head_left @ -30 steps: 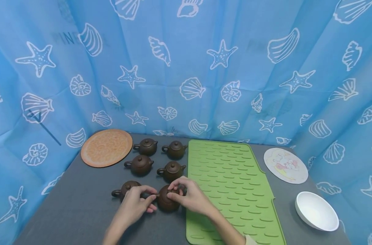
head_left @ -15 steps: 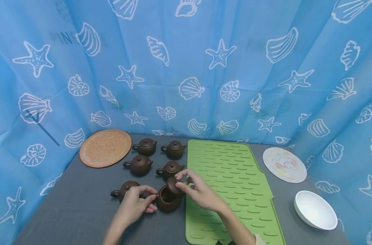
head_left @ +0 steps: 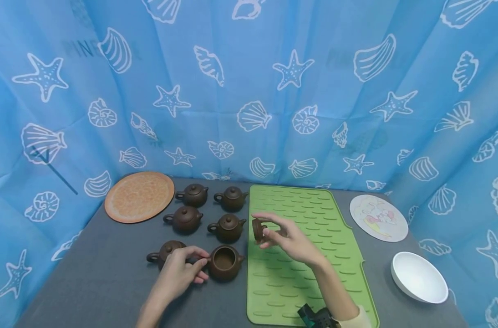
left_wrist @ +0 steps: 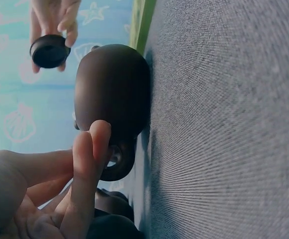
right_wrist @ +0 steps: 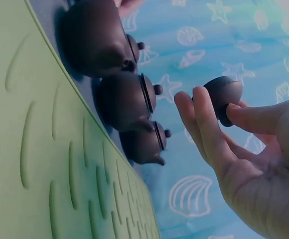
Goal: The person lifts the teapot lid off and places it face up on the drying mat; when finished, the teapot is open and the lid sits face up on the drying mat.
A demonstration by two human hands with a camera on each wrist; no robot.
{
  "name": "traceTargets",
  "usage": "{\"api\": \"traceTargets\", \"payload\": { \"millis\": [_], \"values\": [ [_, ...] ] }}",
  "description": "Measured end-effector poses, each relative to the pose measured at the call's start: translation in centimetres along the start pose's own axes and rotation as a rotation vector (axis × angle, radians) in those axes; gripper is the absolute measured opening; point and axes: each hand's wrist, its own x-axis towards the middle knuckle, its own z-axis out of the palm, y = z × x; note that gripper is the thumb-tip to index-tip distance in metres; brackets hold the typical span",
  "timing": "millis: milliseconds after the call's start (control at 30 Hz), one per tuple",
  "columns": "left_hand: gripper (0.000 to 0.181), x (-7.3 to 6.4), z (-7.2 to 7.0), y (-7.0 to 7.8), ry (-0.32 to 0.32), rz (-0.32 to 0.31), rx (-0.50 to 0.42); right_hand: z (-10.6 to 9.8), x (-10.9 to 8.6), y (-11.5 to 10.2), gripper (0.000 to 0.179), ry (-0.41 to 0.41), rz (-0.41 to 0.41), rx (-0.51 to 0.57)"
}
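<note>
The front-right brown teapot (head_left: 226,274) stands uncovered on the grey table, its round mouth facing up. At its left side my left hand (head_left: 180,272) pinches the handle (left_wrist: 123,167) between thumb and fingers. My right hand (head_left: 294,240) holds the teapot's lid (head_left: 257,229) in the air above the green mat, turned on its side. In the right wrist view, thumb and fingers grip the lid (right_wrist: 225,94) by its knob and edge. Another teapot (head_left: 167,251), with its lid on, is partly hidden behind my left hand.
Several lidded teapots (head_left: 228,228) stand in two columns behind. The ridged green mat (head_left: 314,291) lies to the right. A round orange board (head_left: 139,197) is at back left, a round printed mat (head_left: 378,217) and a white bowl (head_left: 419,278) at right. A blue curtain (head_left: 249,82) hangs behind.
My right hand has lifted the lid off the teapot and carried it right, over the green mat, tipping it on its side. My left hand has stayed at the handle.
</note>
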Motion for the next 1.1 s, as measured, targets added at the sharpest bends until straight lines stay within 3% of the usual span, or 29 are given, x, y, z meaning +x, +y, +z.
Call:
{"api": "traceTargets", "payload": {
  "millis": [167,467,1100],
  "values": [
    [0.016,0.0,0.1,0.0,0.009,-0.008,0.006,-1.1,-0.3,0.3,0.053,-0.034,0.056,0.080],
    [0.016,0.0,0.2,0.3,0.025,-0.036,0.017,-1.5,-0.6,1.2,0.063,-0.005,0.126,-0.152],
    [0.017,-0.1,0.4,0.3,0.038,-0.058,0.030,-1.7,-0.5,3.3,0.057,-0.143,0.236,-0.239]
  ]
}}
